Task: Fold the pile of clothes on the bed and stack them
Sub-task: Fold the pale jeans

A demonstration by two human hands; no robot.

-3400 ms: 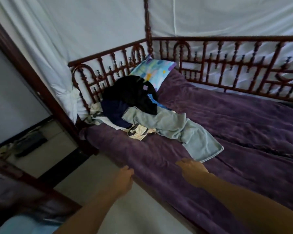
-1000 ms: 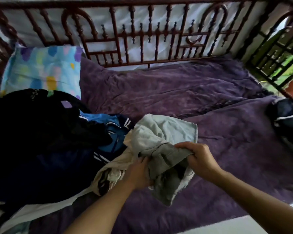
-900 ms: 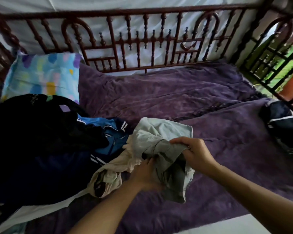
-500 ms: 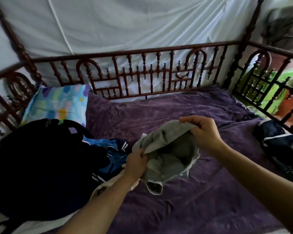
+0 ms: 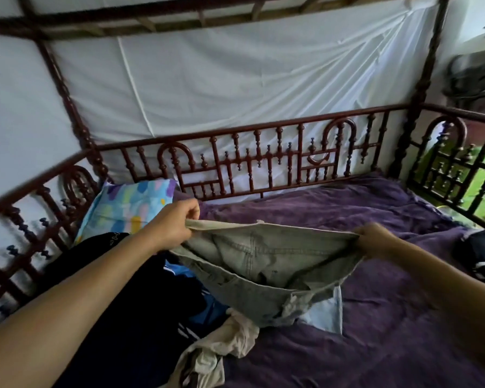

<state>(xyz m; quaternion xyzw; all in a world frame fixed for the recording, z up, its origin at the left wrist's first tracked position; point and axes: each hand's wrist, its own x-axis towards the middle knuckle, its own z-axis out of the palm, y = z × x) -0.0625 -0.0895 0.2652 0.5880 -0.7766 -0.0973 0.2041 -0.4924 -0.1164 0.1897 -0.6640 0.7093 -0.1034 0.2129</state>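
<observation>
The fingers of my left hand pinch one end of the waistband of a pale denim garment, and my right hand grips the other end, so the band is pulled taut between them and the rest sags below. Nearest me, under the hanging denim, a beige garment lies crumpled on the bed, touching the pile of dark clothes beneath my left forearm. The purple cover spreads under and past my right hand. Just beyond my left fingers a colourful pillow leans at the corner, then the carved wooden railing, with white cloth behind it.
</observation>
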